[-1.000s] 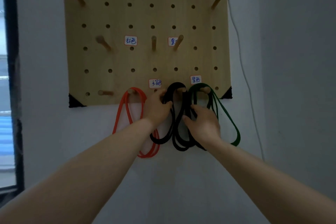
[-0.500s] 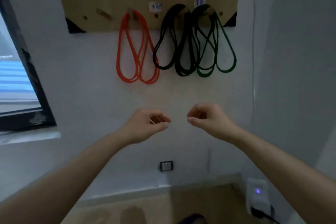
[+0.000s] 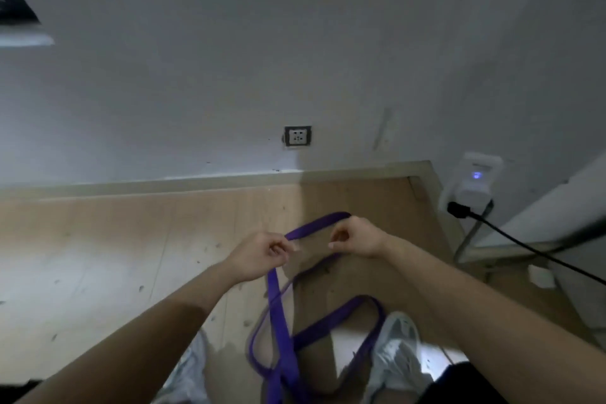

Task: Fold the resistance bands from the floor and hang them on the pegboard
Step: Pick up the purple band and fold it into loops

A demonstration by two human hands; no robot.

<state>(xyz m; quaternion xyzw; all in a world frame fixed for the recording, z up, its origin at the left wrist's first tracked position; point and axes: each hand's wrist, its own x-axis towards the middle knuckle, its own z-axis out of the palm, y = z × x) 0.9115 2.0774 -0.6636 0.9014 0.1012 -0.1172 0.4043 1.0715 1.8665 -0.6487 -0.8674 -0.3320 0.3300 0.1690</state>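
**Purple band coming up off the floor, folding not yet begun**

Purple is the only band colour in view: one long purple band (image 3: pixel 280 331) is partly raised. Its upper loop is held in the air between both hands, above the floor's (image 3: pixel 114 256) far right part and not far from the far edge, where the floor meets the wall (image 3: pixel 295 43). The rest of the band trails down in slack loops that lie on the boards at the near edge, between and just ahead of the person's shoes (image 3: pixel 398 351).

The left hand (image 3: pixel 259 256) has a narrow grip, thumb and fingertips pinching the strand at the left side of the raised loop. The right hand (image 3: pixel 355 239) is curled round the top of the same loop, and the band runs behind its fingers and comes out below. The two hands are near each other but apart.

As for progress, this band looks only just gathered. It is still one open, untidy length, with no doubled layers showing. Lifting it clear, folding it into even loops and carrying it to the pegboard all seem to remain. The pegboard is out of view, so how many bands already hang there cannot be told.

A wall socket (image 3: pixel 297 135) sits low on the wall. At the floor's far right corner are a white device (image 3: pixel 475 180) with a blue light and a black cable (image 3: pixel 524 246).
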